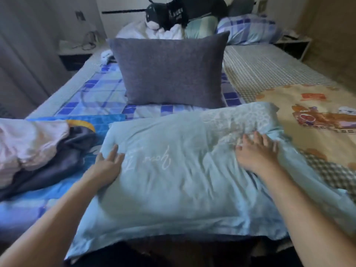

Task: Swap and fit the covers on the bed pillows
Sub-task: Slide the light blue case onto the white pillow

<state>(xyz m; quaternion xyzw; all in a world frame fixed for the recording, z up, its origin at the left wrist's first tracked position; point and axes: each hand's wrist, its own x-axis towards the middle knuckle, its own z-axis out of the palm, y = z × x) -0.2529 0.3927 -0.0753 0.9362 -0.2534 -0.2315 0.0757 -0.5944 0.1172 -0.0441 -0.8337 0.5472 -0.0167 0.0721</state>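
Observation:
A pillow in a light blue cover (179, 182) with white script lettering lies across the near edge of the bed. My left hand (108, 162) rests flat against its left side, fingers straight. My right hand (257, 153) presses with spread fingers on the bunched, patterned right end of the cover. A dark grey pillow (169, 70) stands upright behind it in the middle of the bed.
A pile of pink and dark cloth (38, 149) lies at the left. A blue checked quilt (96, 93) and a cartoon-print blanket (316, 112) cover the bed. At the headboard sit a black plush toy (167, 14) and a blue plaid pillow (248, 29).

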